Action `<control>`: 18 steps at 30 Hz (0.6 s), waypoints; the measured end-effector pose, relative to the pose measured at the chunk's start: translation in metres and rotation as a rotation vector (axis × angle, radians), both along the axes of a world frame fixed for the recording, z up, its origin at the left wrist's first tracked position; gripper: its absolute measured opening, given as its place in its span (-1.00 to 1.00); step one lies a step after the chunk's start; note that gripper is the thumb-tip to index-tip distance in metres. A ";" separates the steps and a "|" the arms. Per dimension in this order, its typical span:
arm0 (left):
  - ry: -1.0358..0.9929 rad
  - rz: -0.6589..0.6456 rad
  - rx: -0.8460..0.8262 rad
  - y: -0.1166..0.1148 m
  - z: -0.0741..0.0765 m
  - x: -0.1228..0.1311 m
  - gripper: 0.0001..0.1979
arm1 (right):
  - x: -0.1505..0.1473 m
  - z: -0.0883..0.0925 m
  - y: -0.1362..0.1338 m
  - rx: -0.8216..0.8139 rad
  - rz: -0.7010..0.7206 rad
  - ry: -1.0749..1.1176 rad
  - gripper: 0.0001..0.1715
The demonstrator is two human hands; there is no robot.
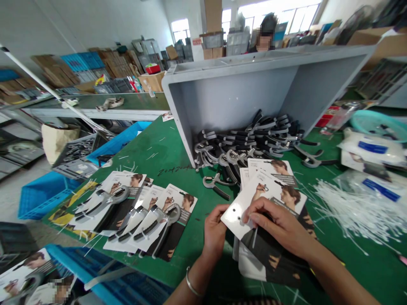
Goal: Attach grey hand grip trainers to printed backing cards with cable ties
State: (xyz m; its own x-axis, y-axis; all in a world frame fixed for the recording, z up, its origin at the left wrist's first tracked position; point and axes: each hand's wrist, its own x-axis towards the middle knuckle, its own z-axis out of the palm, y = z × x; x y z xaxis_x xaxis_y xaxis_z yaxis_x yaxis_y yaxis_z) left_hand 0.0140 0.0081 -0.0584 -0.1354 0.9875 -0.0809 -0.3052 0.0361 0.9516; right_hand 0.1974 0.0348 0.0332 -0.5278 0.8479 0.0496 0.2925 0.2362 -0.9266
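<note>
My left hand (215,231) grips the left edge of a white printed card (237,212) and holds it tilted above a stack of the same cards (263,169). My right hand (275,222) lies over the card's middle with fingers curled, pinching a thin white tie (254,238) against it. Loose black and grey hand grippers (248,140) spill from a tipped grey crate (241,80) just behind. One hand gripper (216,184) lies alone on the green table (159,148). Finished cards with hand grippers attached (140,212) lie fanned out to the left.
A heap of white plastic ties (352,207) lies at the right, with white bags (372,152) and a teal basin (378,123) behind. Blue crates (44,192) stand left of and below the table. Another person (265,38) sits behind the grey crate.
</note>
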 end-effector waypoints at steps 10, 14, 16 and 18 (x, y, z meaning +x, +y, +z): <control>-0.008 -0.046 0.046 -0.005 -0.010 -0.001 -0.90 | 0.003 -0.003 -0.001 -0.111 0.054 0.096 -0.78; -0.014 -0.052 0.053 -0.007 -0.008 -0.001 -0.90 | 0.002 -0.002 0.001 -0.167 0.061 0.139 -0.77; -0.020 -0.054 0.058 -0.010 -0.008 -0.002 -0.90 | 0.001 0.001 0.001 -0.172 0.070 0.135 -0.76; -0.032 -0.063 0.064 -0.015 -0.009 -0.004 -0.91 | -0.001 0.005 0.000 -0.147 0.077 0.081 -0.75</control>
State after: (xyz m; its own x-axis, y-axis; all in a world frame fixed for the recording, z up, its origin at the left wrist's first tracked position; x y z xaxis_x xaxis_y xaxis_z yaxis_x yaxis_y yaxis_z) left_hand 0.0105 -0.0072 -0.0676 -0.0710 0.9973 -0.0211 -0.3344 -0.0039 0.9424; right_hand 0.1969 0.0352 0.0382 -0.5911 0.8062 -0.0267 0.2016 0.1155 -0.9726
